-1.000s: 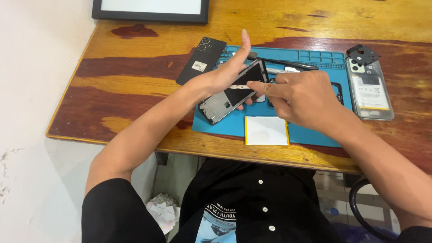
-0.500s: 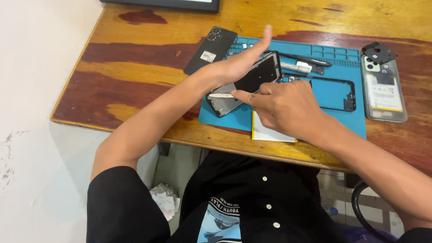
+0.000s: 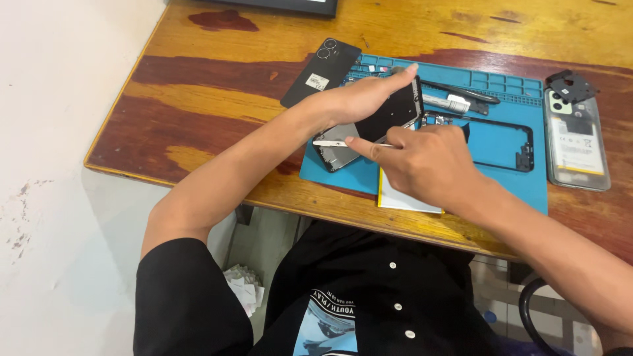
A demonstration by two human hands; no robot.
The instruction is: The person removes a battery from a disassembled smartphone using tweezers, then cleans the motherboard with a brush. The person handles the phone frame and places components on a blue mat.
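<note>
Left hand [image 3: 359, 99] grips the tilted black phone screen [image 3: 395, 109]; right hand [image 3: 422, 161] pinches a thin metal tool [image 3: 333, 143] against it. White-labelled black cover [image 3: 321, 72] at ten o'clock on the bench [image 3: 198, 99].

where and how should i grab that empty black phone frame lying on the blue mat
Grip the black phone frame by one long rail, probably the far one, coming from above. It is a thin open rectangle lying flat on the blue mat, so pinch across the rail. The right hand covers its near-left corner.
</note>
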